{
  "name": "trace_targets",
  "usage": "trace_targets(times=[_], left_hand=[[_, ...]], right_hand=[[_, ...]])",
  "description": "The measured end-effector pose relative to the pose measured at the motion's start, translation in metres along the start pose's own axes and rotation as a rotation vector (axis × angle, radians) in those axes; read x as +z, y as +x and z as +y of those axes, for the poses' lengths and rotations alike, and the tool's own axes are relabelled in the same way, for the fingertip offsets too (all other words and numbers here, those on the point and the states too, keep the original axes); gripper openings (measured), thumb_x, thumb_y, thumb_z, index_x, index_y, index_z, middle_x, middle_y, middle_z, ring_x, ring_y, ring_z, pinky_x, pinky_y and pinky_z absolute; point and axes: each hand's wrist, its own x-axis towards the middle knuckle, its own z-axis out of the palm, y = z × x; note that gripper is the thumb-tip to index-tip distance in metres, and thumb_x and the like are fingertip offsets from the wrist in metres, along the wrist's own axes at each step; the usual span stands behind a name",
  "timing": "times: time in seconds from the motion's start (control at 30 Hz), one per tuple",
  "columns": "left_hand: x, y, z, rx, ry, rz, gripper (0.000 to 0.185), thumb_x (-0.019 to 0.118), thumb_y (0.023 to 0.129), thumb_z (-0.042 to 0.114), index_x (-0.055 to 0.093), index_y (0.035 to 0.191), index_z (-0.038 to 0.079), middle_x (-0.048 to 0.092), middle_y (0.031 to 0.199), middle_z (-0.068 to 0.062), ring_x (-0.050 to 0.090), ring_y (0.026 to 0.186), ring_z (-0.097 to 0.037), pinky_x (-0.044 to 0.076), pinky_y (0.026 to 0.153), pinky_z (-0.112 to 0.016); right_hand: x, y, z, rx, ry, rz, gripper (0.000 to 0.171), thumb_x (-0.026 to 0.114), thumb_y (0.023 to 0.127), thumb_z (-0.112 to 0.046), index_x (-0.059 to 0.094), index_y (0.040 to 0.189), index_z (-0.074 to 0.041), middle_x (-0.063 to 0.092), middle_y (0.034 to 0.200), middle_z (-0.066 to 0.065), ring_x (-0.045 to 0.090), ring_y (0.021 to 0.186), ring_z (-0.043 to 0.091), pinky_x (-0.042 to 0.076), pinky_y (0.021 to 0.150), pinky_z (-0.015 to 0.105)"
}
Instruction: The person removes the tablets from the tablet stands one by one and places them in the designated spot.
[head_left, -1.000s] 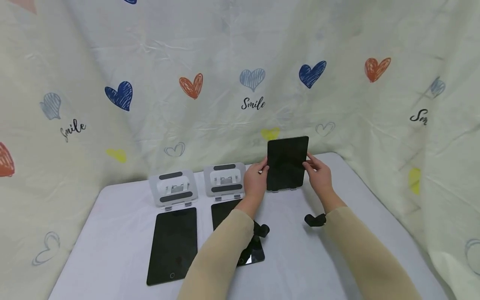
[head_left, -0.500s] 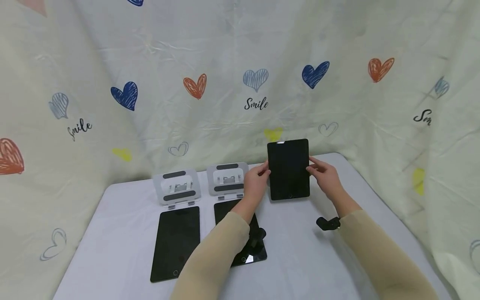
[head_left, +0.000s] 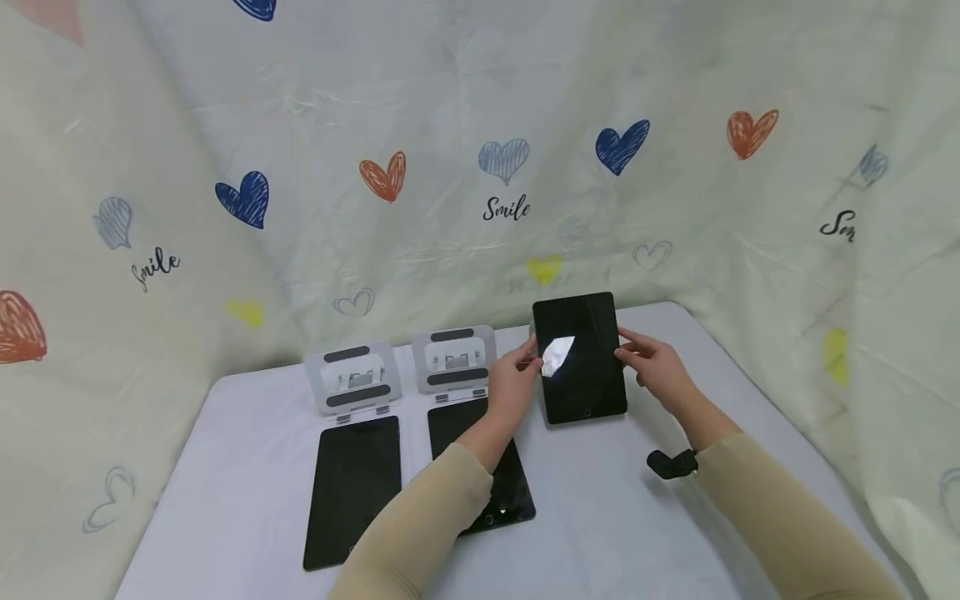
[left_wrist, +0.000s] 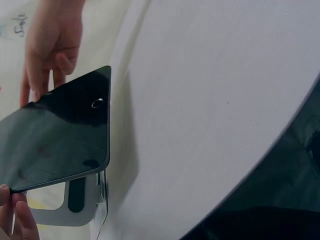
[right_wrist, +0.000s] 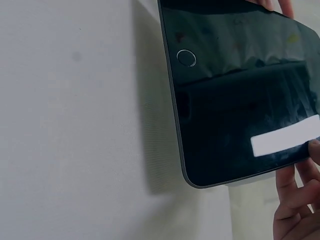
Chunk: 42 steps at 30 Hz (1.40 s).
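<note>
A black tablet (head_left: 588,367) with a round home button is held between both hands at the table's back right, tilted toward the head camera. My left hand (head_left: 512,383) pinches its left edge between thumb and fingers. At the opposite edge, my right hand (head_left: 656,367) pinches it the same way. In the left wrist view a grey stand (left_wrist: 80,215) with a dark pad shows behind the tablet (left_wrist: 65,135); most of it is hidden. The right wrist view has the tablet's lower end (right_wrist: 225,110) off the white surface, casting a shadow.
Two grey stands with dark pads, one at left (head_left: 354,379) and one in the middle (head_left: 453,360), stand along the back of the white table (head_left: 225,500). Before them lie two more black tablets, the left one (head_left: 352,492) flat and the other (head_left: 513,492) partly under the left forearm.
The tablet has come forward and down off the right stand, its lower edge swinging toward the camera. Both hands have moved with it, keeping their hold on its sides.
</note>
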Motion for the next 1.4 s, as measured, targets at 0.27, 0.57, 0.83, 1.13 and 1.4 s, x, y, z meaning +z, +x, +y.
trace_targets(times=[0.27, 0.57, 0.83, 1.13, 1.4], left_hand=[[-0.004, -0.012, -0.002, -0.054, -0.023, -0.022, 0.044, 0.067, 0.095, 0.011, 0.061, 0.137, 0.021, 0.069, 0.1, 0.003, 0.063, 0.087, -0.007, 0.053, 0.072, -0.023], [-0.003, -0.03, 0.0, -0.136, -0.014, -0.151, 0.052, 0.069, 0.093, 0.009, 0.056, 0.142, 0.021, 0.067, 0.097, 0.002, 0.06, 0.071, -0.006, 0.047, 0.058, -0.023], [0.001, -0.044, -0.002, -0.183, -0.028, -0.17, 0.056, 0.071, 0.091, 0.006, 0.055, 0.143, 0.021, 0.064, 0.092, 0.003, 0.062, 0.071, -0.008, 0.049, 0.059, -0.024], [0.006, -0.058, -0.014, -0.218, -0.027, -0.19, 0.062, 0.071, 0.088, -0.001, 0.053, 0.145, 0.018, 0.062, 0.09, 0.002, 0.058, 0.064, -0.009, 0.048, 0.057, -0.024], [0.013, -0.065, -0.021, -0.258, -0.048, -0.238, 0.065, 0.067, 0.089, -0.005, 0.047, 0.149, 0.012, 0.059, 0.093, 0.0, 0.056, 0.063, -0.009, 0.049, 0.056, -0.025]], right_hand=[[-0.001, -0.014, -0.006, 0.004, -0.059, -0.097, 0.059, 0.06, 0.101, -0.024, 0.038, 0.153, -0.01, 0.059, 0.122, 0.023, 0.049, 0.06, 0.015, 0.045, 0.057, 0.033], [-0.006, -0.034, 0.001, 0.056, -0.077, -0.167, 0.059, 0.058, 0.101, -0.019, 0.035, 0.153, -0.003, 0.061, 0.12, 0.025, 0.052, 0.061, 0.019, 0.047, 0.061, 0.038], [-0.007, -0.045, 0.007, 0.088, -0.048, -0.201, 0.063, 0.062, 0.099, -0.019, 0.034, 0.153, -0.003, 0.059, 0.117, 0.022, 0.053, 0.066, 0.021, 0.047, 0.065, 0.038], [-0.007, -0.057, 0.017, 0.094, 0.0, -0.262, 0.065, 0.062, 0.098, -0.013, 0.03, 0.154, -0.002, 0.057, 0.117, 0.021, 0.052, 0.067, 0.02, 0.048, 0.065, 0.036], [-0.008, -0.062, 0.019, 0.097, -0.006, -0.268, 0.061, 0.058, 0.099, -0.01, 0.031, 0.154, -0.002, 0.056, 0.118, 0.022, 0.045, 0.063, 0.017, 0.043, 0.058, 0.029]])
